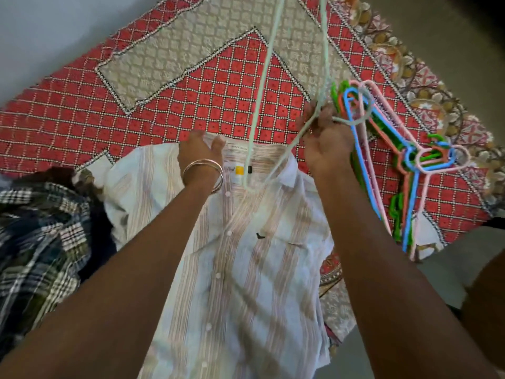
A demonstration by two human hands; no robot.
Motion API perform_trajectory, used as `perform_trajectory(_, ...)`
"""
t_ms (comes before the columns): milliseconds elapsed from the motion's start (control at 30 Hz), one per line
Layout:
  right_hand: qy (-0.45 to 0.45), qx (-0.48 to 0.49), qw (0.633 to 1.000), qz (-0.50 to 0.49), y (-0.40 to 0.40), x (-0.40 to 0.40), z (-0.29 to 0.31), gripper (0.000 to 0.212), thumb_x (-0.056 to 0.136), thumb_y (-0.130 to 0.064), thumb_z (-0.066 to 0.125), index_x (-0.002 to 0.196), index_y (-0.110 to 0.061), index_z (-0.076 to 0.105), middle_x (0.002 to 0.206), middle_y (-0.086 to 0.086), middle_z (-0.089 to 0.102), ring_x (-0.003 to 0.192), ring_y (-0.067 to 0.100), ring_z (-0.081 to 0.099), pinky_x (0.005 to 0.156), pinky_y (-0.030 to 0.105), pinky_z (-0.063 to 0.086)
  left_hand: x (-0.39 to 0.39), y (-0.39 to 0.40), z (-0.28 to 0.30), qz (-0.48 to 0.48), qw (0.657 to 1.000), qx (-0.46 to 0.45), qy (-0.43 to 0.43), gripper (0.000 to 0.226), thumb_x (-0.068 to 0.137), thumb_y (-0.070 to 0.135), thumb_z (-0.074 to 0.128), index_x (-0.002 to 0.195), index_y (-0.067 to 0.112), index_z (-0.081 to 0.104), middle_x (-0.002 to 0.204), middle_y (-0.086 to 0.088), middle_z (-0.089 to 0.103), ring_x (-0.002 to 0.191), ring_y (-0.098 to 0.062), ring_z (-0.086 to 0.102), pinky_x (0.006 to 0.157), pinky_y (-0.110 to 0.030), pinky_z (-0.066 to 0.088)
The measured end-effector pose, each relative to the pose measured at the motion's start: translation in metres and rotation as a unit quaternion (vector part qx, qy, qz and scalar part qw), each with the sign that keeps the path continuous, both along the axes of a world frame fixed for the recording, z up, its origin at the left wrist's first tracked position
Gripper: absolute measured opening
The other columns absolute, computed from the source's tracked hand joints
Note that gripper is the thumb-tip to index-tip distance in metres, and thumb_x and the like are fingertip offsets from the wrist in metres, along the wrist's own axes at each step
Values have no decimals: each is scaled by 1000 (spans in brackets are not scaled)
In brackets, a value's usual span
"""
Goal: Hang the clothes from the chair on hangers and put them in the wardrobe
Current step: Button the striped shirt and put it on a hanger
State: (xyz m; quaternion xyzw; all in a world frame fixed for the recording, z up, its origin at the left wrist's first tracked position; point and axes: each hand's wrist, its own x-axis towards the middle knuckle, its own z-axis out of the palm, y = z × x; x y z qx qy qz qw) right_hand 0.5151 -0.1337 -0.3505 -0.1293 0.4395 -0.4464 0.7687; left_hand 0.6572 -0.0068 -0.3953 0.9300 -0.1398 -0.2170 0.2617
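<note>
A white shirt with pale pink stripes (246, 269) lies spread, collar away from me, on a red patterned bedcover (218, 91). My left hand (200, 151), with bangles on the wrist, grips the shirt's collar at its left side. My right hand (326, 140) grips a pale green plastic hanger (262, 86) near its hook. The hanger's frame rises toward the camera, and one corner of it dips into the shirt's neck opening.
A pile of coloured plastic hangers (404, 157), blue, pink, green and orange, lies on the bed to the right of my right hand. A dark checked garment (41, 236) lies bunched at the left. Grey floor shows at the right and top edges.
</note>
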Motion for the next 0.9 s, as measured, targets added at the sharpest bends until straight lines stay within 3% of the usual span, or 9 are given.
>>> perform_trajectory(100, 11, -23, 1000, -15, -14, 20, -19, 18, 99, -2, 46, 82, -7, 51, 57, 1, 67, 53, 10, 65, 49, 23, 51, -5, -15, -4, 8, 987, 162, -7, 79, 86, 51, 61, 143, 9, 27, 147, -22, 28, 132, -39, 35, 97, -51, 41)
perform_trajectory(133, 23, -30, 999, -4, -19, 27, -27, 18, 99, -2, 46, 83, -8, 51, 58, 1, 67, 54, 11, 65, 49, 22, 50, -4, -19, -7, 30, 982, 185, -2, 80, 86, 48, 63, 144, 9, 24, 148, -20, 24, 134, -38, 33, 97, -51, 41)
perform_trajectory(200, 37, -48, 998, 30, -23, 34, -41, 14, 98, -1, 48, 85, -6, 51, 64, 4, 67, 59, 13, 66, 53, 25, 51, 3, -19, -11, 52, 979, 197, -7, 61, 92, 34, 59, 141, 9, 32, 144, -18, 31, 131, -37, 39, 96, -48, 43)
perform_trajectory(267, 48, -65, 994, 76, -25, 40, -53, 10, 97, 0, 48, 89, -3, 51, 70, 9, 67, 63, 16, 67, 59, 30, 54, 15, -17, -15, 34, 981, 188, -28, 40, 96, 22, 52, 132, 5, 46, 136, -19, 45, 124, -37, 48, 96, -45, 43)
perform_trajectory(433, 62, -100, 969, 217, -27, 35, -71, 11, 98, -2, 48, 88, -2, 53, 80, 13, 67, 68, 21, 65, 71, 39, 58, 45, 8, -23, 8, 992, 119, -37, 28, 94, 22, 55, 115, 8, 66, 115, -21, 64, 110, -39, 58, 89, -41, 47)
perform_trajectory(533, 146, -143, 913, 353, -27, 28, -70, 22, 98, 2, 44, 80, -6, 52, 80, 18, 56, 62, 21, 59, 58, 36, 52, 57, 21, -17, 30, 996, 76, -18, 26, 88, 29, 64, 108, 16, 71, 106, -17, 69, 101, -35, 62, 82, -33, 48)
perform_trajectory(633, 237, -179, 839, 456, -22, 17, -59, 32, 98, 7, 38, 74, -9, 52, 76, 20, 57, 58, 20, 61, 54, 36, 54, 64, 28, -12, 29, 998, 56, -23, 27, 86, 30, 67, 105, 11, 72, 104, -18, 70, 100, -36, 63, 83, -35, 48)
perform_trajectory(800, 271, -174, 819, 474, -8, -26, -37, 27, 98, 2, 45, 75, -9, 53, 68, 9, 65, 62, 17, 65, 69, 45, 59, 71, 26, -8, 78, 995, 64, -3, 32, 85, 32, 69, 108, 9, 70, 109, -8, 69, 103, -29, 63, 71, -29, 41)
perform_trajectory(900, 338, -187, 808, 444, 6, -48, -34, 20, 97, 3, 48, 80, -7, 53, 75, 12, 62, 66, 18, 66, 74, 49, 58, 83, 29, -3, 111, 993, 15, 34, 27, 77, 21, 77, 100, 9, 73, 102, -9, 71, 93, -27, 66, 79, -29, 50)
